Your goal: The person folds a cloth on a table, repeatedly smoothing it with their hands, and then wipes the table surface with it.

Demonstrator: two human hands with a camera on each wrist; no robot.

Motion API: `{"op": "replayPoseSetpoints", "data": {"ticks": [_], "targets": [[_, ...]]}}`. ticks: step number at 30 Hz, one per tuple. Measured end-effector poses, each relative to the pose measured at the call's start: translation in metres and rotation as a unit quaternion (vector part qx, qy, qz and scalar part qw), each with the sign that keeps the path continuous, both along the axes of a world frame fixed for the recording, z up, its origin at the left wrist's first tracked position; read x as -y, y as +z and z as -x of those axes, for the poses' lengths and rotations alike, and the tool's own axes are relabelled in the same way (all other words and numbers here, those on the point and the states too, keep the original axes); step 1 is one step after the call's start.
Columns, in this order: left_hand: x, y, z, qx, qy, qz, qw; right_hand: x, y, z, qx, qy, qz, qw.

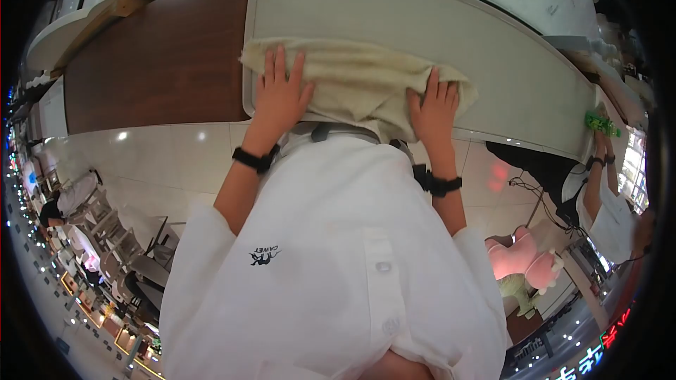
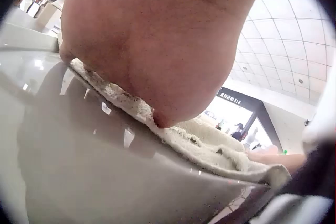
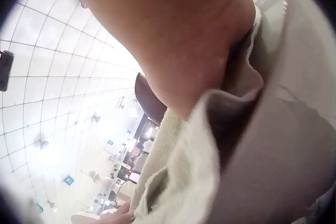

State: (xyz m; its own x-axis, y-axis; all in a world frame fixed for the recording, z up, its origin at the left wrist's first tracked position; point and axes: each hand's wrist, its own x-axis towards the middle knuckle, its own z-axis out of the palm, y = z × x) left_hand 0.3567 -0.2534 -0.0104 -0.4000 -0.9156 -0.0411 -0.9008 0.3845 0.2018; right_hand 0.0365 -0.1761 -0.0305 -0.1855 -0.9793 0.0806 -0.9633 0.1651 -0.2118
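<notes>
A pale yellow towel (image 1: 359, 74) lies long and rumpled near the front edge of the white tabletop (image 1: 422, 14). On its left end rests my left hand (image 1: 282, 95), palm down with straight fingers pointing away from me. My right hand (image 1: 432, 105) lies on the towel's right part, fingers extended and thumb out to the side. Between the hands the cloth is creased, and a fold of it reaches the near edge. In the left wrist view the heel of the hand presses on the towel's edge (image 2: 199, 148). The right wrist view has a raised fold (image 3: 194, 155) beside the palm.
A dark brown wooden tabletop (image 1: 162, 56) adjoins on the left. At the far right another person's hands are near a green item (image 1: 602, 124) on the table's end. Pink plush toys (image 1: 521, 260) and cables lie to the right behind me; chairs (image 1: 120, 239) stand at left.
</notes>
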Motion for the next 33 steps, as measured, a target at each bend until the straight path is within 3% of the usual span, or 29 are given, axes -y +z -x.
{"op": "replayPoseSetpoints", "data": {"ticks": [7,21,27,33], "targets": [[-0.01,0.004,0.007,0.007,0.025,-0.022,0.999,-0.004,0.0,-0.003,-0.028,0.001,-0.008,1.0],[0.16,-0.035,0.044,-0.029,0.046,0.014,0.998,0.155,-0.026,0.04,-0.045,-0.047,0.051,0.997],[0.143,-0.031,0.039,-0.028,0.036,0.025,0.999,0.151,-0.03,0.043,-0.039,-0.028,0.063,0.997],[0.066,-0.013,0.016,-0.014,0.018,0.038,0.999,0.074,-0.019,0.022,-0.046,0.006,0.075,0.996]]}}
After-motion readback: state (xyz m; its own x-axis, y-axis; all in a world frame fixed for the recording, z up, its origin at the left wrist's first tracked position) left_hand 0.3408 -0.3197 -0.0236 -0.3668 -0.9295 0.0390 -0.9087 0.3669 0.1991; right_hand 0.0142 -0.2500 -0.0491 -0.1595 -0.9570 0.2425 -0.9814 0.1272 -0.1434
